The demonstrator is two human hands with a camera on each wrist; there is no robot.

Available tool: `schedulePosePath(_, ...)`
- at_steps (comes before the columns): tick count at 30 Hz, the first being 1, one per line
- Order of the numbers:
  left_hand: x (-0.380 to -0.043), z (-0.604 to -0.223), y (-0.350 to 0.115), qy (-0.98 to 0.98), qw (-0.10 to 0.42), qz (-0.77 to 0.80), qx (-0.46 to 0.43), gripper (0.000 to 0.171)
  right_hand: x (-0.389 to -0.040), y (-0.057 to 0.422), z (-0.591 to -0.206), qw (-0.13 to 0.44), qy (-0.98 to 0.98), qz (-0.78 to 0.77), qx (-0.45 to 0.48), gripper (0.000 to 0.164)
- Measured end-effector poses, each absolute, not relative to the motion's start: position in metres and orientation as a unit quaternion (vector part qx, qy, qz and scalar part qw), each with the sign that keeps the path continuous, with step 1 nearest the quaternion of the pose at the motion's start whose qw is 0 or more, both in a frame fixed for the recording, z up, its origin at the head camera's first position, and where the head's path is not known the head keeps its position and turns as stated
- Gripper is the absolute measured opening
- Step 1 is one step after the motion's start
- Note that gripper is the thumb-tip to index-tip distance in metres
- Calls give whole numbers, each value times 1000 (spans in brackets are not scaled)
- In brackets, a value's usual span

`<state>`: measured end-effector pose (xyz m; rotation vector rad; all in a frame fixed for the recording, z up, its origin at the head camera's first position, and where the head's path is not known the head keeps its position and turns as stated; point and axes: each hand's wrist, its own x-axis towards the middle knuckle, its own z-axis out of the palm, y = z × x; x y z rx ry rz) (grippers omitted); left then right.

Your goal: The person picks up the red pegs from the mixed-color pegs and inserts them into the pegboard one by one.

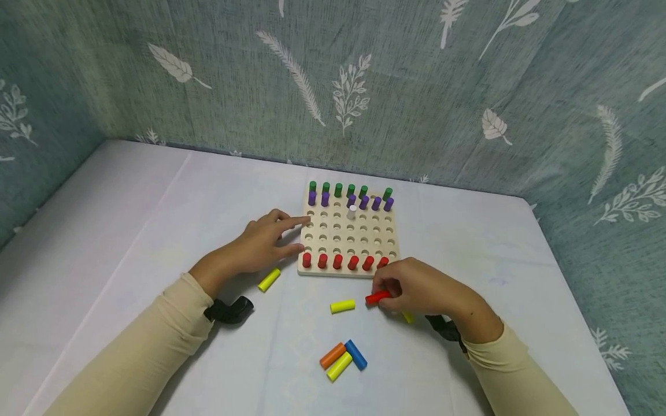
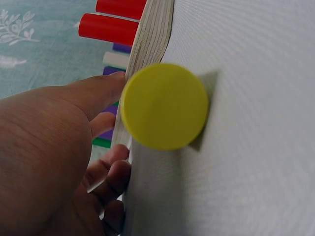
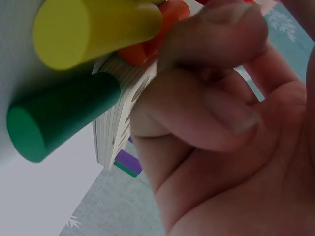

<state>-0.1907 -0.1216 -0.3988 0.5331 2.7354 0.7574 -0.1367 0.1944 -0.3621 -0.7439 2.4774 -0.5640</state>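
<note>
A wooden pegboard [image 1: 333, 274] with rows of holes lies on the table. My left hand [image 1: 262, 242] rests at its left side, index finger and thumb extended to the board's edge. In front of the board, my right hand [image 1: 421, 289] pinches a red peg [image 1: 376, 298] held lying sideways. Red pegs [image 1: 337, 262] stand along the board's near row, purple pegs [image 1: 363, 203] and green pegs [image 1: 339, 190] along the far rows. One white peg [image 1: 352, 212] stands just before the purple row. In the left wrist view a yellow peg [image 2: 165, 105] lies beside the left hand.
Another yellow peg [image 1: 342, 307] lies before the board. Nearer are an orange peg [image 1: 332, 355], a yellow peg [image 1: 340, 367] and a blue peg [image 1: 356, 355]. The right wrist view shows a green peg [image 3: 64, 115] and a yellow peg [image 3: 98, 32] by the right hand.
</note>
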Motion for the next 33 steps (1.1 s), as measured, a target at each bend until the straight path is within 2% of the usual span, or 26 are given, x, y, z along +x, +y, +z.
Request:
schedulePosePath(22, -191, -393, -120, 940, 124, 259, 185, 68, -139, 202, -353, 189, 906, -260, -275, 16)
schedulePosePath(33, -190, -398, -119, 941, 128, 257, 180, 69, -144, 207, -358, 184, 909, -277, -251, 16)
